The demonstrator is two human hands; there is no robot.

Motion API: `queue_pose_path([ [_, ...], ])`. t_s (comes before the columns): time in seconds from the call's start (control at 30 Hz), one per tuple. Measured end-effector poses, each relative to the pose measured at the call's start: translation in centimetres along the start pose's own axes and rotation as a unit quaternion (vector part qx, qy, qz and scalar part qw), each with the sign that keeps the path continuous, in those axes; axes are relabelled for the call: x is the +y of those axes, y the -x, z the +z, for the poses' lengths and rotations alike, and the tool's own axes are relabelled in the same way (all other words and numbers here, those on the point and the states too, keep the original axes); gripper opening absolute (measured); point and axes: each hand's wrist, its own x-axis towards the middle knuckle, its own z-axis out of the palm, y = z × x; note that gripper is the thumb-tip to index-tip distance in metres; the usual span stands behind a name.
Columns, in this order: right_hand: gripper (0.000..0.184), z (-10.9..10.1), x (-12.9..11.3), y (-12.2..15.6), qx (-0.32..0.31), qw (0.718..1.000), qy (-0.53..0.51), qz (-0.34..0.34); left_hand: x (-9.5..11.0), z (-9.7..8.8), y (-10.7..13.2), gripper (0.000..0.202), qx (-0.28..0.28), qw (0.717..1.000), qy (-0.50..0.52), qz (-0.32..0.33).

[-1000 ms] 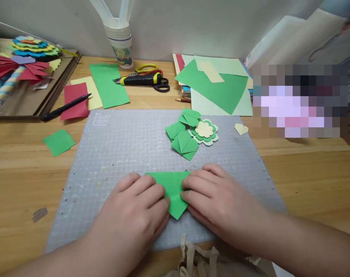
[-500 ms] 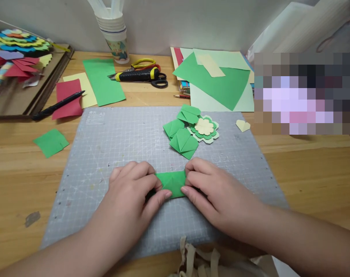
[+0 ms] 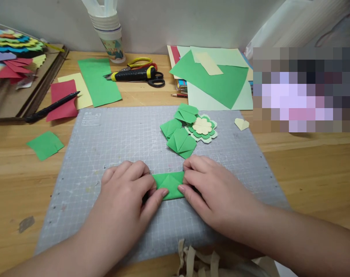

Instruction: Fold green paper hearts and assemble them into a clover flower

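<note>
A folded strip of green paper (image 3: 169,187) lies on the grey cutting mat (image 3: 119,134), a triangular crease visible at its middle. My left hand (image 3: 130,188) grips its left end with the fingers curled and the thumb on the lower edge. At the right end my right hand (image 3: 206,188) pinches it the same way, thumb in front. Both ends of the strip are hidden beneath my fingers. Just beyond my hands sit several folded green paper hearts (image 3: 181,141), beside a layered paper flower (image 3: 202,126) in pale green, green and cream.
Beyond the mat are a utility knife (image 3: 134,74), scissors (image 3: 156,81), a stack of paper cups (image 3: 113,42) and coloured sheets (image 3: 218,84). A black pen (image 3: 53,106) rests on red paper at left. A small cream heart (image 3: 241,124) lies at the mat's right edge.
The view has shifted slightly, so most things appear a little further left. Both hands keep their hold on the green paper strip, and its fold looks nearly the same.
</note>
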Motion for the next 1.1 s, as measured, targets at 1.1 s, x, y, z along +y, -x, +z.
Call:
queue_pose_path([
  [1.1,0.024,-0.25,-0.47,-0.85,-0.033,0.998,0.040,0.025,-0.57,0.35,-0.21,0.020,0.027,0.992,0.020,0.119],
])
